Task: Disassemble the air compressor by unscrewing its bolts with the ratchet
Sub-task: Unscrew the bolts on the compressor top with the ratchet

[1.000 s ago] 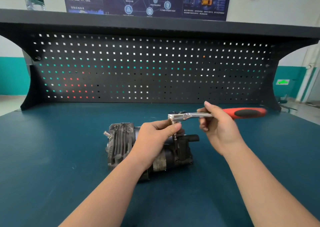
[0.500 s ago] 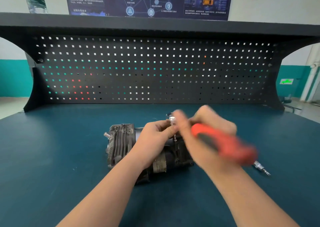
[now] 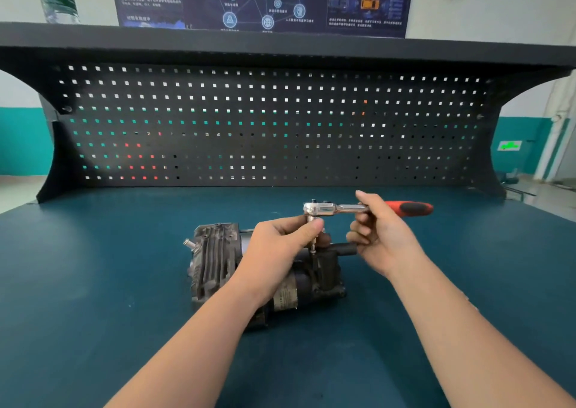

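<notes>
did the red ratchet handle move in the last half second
Yes. The red-and-black-handled metal ratchet swung from near the person back out to the right, parallel with the black pegboard; the right hand grips its shaft.

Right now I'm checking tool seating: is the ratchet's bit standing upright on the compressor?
Upright: the ratchet lies level, its bit running straight down to the air compressor.

A teal workbench (image 3: 93, 298) — the air compressor (image 3: 218, 264) lies directly on it, near centre.
</notes>
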